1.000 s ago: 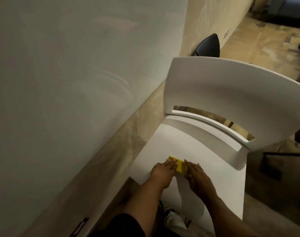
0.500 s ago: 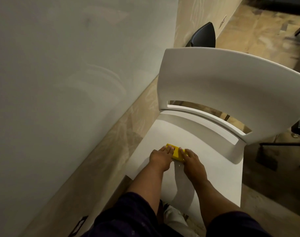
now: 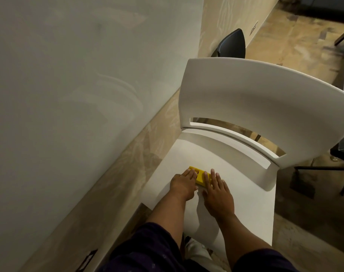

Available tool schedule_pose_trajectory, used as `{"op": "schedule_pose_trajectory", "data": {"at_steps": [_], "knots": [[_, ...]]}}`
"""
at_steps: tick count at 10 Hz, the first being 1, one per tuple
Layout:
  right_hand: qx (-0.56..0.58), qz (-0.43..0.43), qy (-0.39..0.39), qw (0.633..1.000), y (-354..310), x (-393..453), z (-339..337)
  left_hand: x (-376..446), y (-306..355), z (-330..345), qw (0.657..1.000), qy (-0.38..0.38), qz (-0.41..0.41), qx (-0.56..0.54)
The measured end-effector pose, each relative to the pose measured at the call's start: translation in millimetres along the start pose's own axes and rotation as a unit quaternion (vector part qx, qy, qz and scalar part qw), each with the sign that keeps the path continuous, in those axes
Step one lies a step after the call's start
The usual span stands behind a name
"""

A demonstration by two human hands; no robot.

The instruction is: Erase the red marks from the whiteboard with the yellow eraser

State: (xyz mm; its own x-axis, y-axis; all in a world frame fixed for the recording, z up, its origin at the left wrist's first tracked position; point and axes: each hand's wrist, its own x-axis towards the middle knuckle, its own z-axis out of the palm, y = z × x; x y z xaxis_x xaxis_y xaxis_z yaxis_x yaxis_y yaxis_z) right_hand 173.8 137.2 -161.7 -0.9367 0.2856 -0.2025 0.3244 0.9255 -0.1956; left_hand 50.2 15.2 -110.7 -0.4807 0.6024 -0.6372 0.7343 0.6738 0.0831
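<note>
The yellow eraser [image 3: 199,176] lies flat on the white chair seat [image 3: 241,185] in front of me. My left hand [image 3: 183,185] covers its left end, fingertips curled over the edge. My right hand [image 3: 216,190] lies over its right end with fingers stretched out flat. Only the middle strip of the eraser shows between the two hands. The whiteboard [image 3: 69,95] fills the wall to the left; I see no red marks on the part in view, only faint reflections.
The white chair's curved backrest [image 3: 265,99] rises just beyond the hands. A black chair [image 3: 231,45] stands behind it against the wall. Dark furniture legs [image 3: 343,169] stand at the right. A wall socket [image 3: 86,260] sits low on the beige wall under the whiteboard.
Both hands stay on the eraser on the seat. My right hand's fingers have slid further over it. The view has shifted slightly closer and downward.
</note>
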Motion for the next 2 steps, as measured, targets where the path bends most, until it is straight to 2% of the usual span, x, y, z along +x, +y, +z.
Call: {"op": "schedule_pose_trajectory", "data": {"at_steps": [2], "knots": [[0.016,0.011,0.108,0.994,-10.7,-1.7,-11.3,-20.8,-21.4,-8.1,0.992,0.121,-0.008,0.023]]}}
